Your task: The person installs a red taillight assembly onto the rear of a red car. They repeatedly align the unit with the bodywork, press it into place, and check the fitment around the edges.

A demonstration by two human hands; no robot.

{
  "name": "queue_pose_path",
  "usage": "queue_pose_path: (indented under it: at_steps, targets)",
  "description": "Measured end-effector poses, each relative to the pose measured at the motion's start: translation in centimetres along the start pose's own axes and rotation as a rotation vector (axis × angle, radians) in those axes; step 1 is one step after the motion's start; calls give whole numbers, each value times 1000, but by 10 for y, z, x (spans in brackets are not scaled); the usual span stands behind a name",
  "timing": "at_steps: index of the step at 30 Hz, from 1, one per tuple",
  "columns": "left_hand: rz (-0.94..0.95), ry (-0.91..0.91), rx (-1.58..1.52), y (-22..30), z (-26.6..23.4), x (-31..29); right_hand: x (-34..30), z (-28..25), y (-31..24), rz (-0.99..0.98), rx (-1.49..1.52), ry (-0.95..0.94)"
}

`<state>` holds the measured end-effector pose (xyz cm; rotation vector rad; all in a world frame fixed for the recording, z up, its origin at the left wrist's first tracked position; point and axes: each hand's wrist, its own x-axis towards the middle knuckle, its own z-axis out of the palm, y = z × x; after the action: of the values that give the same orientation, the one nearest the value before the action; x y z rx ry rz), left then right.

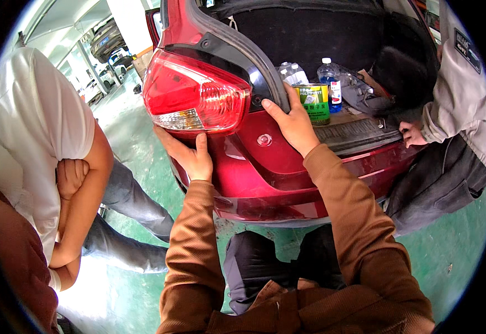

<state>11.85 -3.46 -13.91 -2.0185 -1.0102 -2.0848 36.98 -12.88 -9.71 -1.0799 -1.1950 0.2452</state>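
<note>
- risk: red plastic tail lamp (198, 96) sits at the car's rear corner, just above the left hand (190, 155), which is flat and open under its lower edge; lamp may drop if it comes loose unsupported.
- right hand (293, 119) curls over the black rubber boot seal (265, 61) beside the lamp; pinch risk there.
- hidden: lamp fixings, right fingertips behind the seal.
</note>
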Motion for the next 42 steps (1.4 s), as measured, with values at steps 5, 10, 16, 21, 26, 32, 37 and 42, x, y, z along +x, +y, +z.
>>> queue_pose_path:
  at_steps: [5, 10, 16, 21, 26, 32, 37, 42]
  targets:
    - [29, 3, 26, -1, -1, 2, 2, 0, 3, -5, -25, 5]
    - [22, 11, 29, 0, 0, 1, 1, -2, -1, -9, -41, -1]
    - [11, 22, -13, -3, 2, 1, 2, -1, 0, -2, -3, -13]
    - [-21, 16, 18, -2, 0, 2, 2, -2, 4, -17, 35, -27]
    - [-31, 16, 8, 0, 1, 2, 2, -3, 1, -1, 20, -19]
    - [-13, 24, 13, -1, 1, 2, 4, -1, 3, -11, -20, -5]
    - [-13, 23, -15, 1, 2, 2, 5, -4, 7, -27, -5, -11]
    - [-5, 14, 26, 2, 2, 1, 3, -4, 1, 7, -10, -21]
